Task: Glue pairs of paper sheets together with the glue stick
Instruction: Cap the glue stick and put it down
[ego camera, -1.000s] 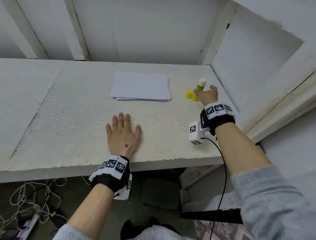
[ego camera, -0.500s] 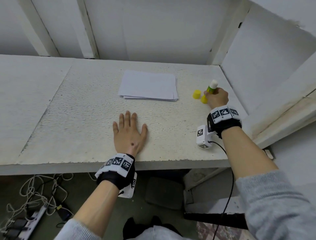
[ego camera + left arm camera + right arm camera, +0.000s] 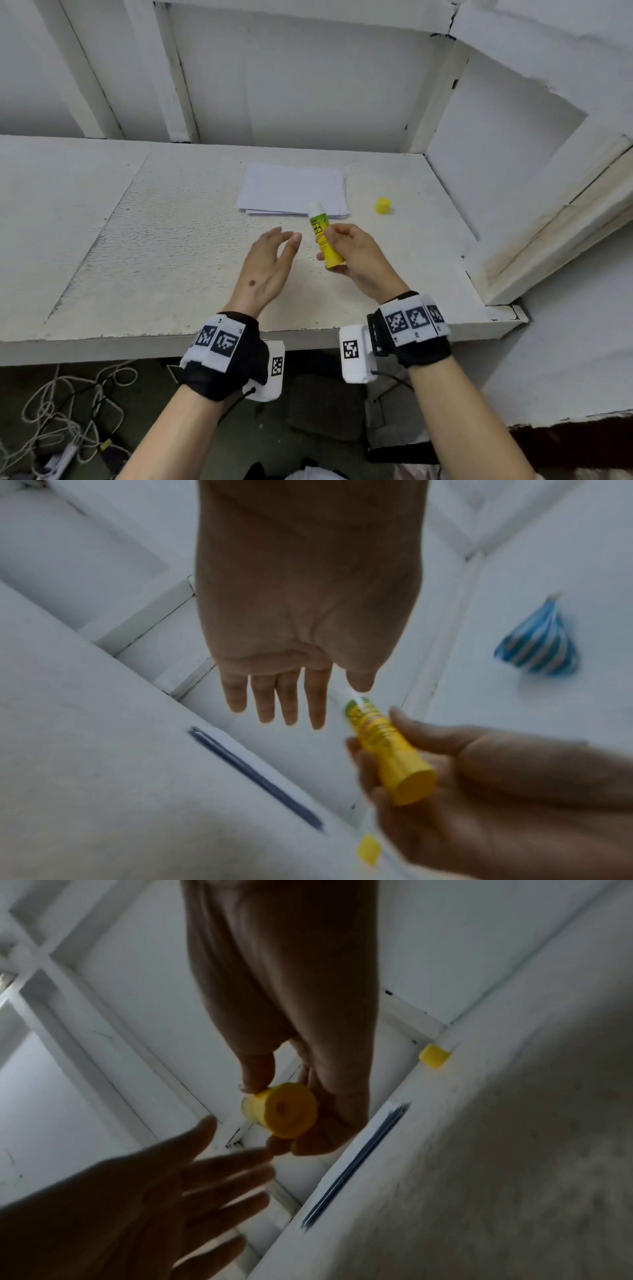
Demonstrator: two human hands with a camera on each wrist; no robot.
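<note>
Above the white table (image 3: 178, 240), the right hand (image 3: 359, 260) holds the glue stick (image 3: 323, 236) off the surface, thumb and fingers curled round its yellow lower body, white uncapped tip tilted up and away from the person. Just beside it, the left hand (image 3: 267, 270) hovers with fingers straight and slightly spread, touching nothing. Its thumb lies near the tip. Farther back lies the stack of paper sheets (image 3: 294, 190). To the right of the stack stands the yellow cap (image 3: 383, 206), apart from it.
</note>
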